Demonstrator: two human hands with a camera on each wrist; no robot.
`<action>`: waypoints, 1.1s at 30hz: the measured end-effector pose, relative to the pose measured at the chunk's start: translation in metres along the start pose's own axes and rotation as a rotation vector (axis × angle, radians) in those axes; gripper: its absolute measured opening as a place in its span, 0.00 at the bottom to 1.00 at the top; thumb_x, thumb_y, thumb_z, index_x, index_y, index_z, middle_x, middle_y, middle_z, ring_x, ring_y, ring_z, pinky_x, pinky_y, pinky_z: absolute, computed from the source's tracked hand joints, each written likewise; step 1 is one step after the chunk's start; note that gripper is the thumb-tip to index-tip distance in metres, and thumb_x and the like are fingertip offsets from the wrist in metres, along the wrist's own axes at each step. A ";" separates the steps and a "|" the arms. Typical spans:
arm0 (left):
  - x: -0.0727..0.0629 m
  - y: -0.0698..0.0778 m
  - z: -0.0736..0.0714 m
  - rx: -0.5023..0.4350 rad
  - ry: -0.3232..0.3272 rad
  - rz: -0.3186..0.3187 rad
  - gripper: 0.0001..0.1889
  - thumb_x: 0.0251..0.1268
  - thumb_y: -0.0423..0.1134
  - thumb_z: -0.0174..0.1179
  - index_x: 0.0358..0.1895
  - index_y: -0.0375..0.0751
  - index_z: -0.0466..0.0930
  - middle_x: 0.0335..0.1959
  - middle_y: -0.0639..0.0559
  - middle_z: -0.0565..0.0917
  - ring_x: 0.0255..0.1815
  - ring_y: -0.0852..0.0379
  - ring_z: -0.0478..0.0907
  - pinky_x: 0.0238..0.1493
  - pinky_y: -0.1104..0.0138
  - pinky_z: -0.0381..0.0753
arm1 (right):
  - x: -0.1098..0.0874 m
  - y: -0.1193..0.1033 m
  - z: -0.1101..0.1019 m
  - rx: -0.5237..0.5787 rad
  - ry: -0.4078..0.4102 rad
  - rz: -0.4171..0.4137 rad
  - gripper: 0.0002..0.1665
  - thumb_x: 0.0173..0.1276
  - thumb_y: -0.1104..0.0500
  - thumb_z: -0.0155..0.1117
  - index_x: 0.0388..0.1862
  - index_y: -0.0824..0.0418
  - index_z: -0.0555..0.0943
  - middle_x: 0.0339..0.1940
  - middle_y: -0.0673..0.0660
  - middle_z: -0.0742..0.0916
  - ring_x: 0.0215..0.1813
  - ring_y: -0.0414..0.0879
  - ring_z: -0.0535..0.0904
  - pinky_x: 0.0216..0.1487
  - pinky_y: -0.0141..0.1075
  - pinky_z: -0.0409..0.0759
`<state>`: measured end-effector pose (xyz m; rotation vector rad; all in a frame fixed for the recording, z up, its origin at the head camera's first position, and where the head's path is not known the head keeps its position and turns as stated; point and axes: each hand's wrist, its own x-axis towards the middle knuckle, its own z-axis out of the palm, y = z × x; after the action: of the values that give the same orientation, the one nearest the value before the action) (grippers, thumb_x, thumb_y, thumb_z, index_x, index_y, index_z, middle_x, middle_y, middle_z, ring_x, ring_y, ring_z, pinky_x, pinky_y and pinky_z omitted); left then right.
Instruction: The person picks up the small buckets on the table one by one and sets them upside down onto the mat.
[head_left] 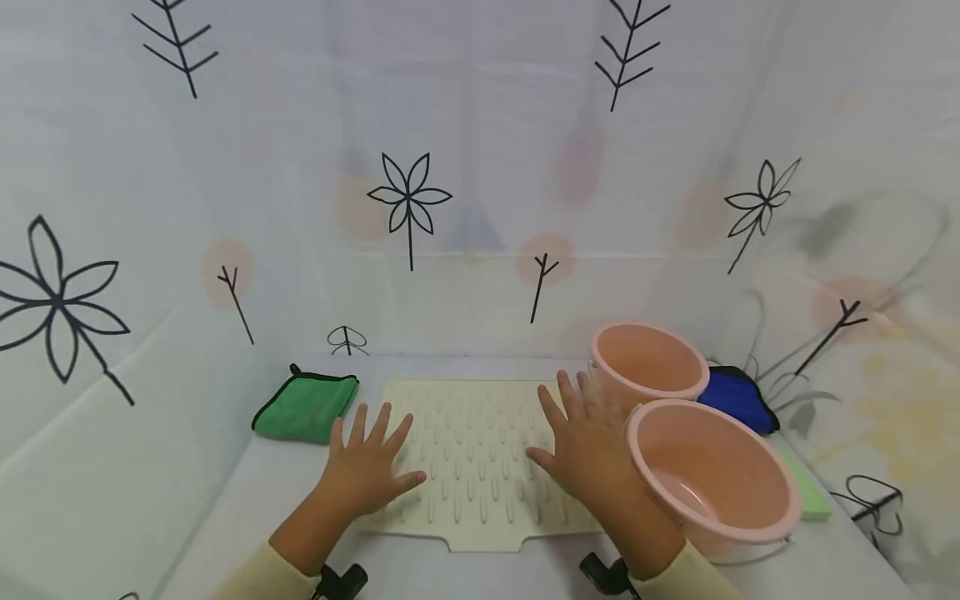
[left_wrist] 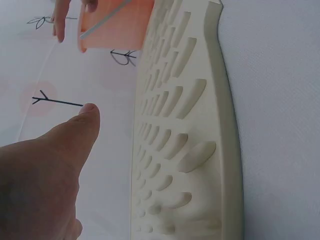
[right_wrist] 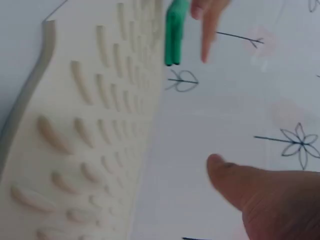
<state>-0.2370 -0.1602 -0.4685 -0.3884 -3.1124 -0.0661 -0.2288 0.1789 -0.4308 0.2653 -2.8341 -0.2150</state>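
Ridged board (head_left: pixel 472 460) seen at 6 o'clock in head view | nothing gripped by left hand (head_left: pixel 365 477) or right hand (head_left: pixel 588 446), fingers (head_left: pixel 380 424) spread | nearer bucket (head_left: pixel 723 467), 4 o'clock, could be knocked if right forearm (head_left: pixel 639 525) is swung outward

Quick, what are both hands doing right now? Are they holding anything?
Left hand: open, fingers spread, holding nothing.
Right hand: open, fingers spread, holding nothing.
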 end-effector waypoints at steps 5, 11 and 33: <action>-0.009 -0.007 0.005 -0.102 -0.001 -0.065 0.51 0.65 0.77 0.55 0.86 0.58 0.52 0.87 0.38 0.48 0.85 0.26 0.37 0.75 0.24 0.35 | -0.012 0.007 -0.018 0.070 0.014 0.084 0.63 0.61 0.28 0.72 0.86 0.52 0.58 0.88 0.65 0.53 0.88 0.66 0.43 0.78 0.74 0.45; -0.013 -0.014 0.008 -0.187 0.035 -0.123 0.51 0.66 0.75 0.56 0.86 0.55 0.52 0.86 0.34 0.50 0.84 0.23 0.39 0.73 0.22 0.37 | -0.025 0.019 -0.030 0.175 0.014 0.193 0.65 0.59 0.37 0.79 0.86 0.58 0.56 0.87 0.69 0.50 0.87 0.70 0.39 0.79 0.72 0.47; -0.027 -0.042 0.047 -0.584 -0.032 -0.073 0.52 0.68 0.68 0.61 0.83 0.36 0.54 0.80 0.25 0.59 0.80 0.17 0.47 0.76 0.26 0.45 | -0.061 0.051 -0.051 0.401 -0.414 0.576 0.65 0.66 0.23 0.62 0.81 0.70 0.59 0.26 0.54 0.82 0.30 0.48 0.78 0.26 0.40 0.73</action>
<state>-0.2216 -0.2058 -0.5179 -0.2719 -3.0754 -0.9862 -0.1642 0.2342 -0.3900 -0.5821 -3.1819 0.4733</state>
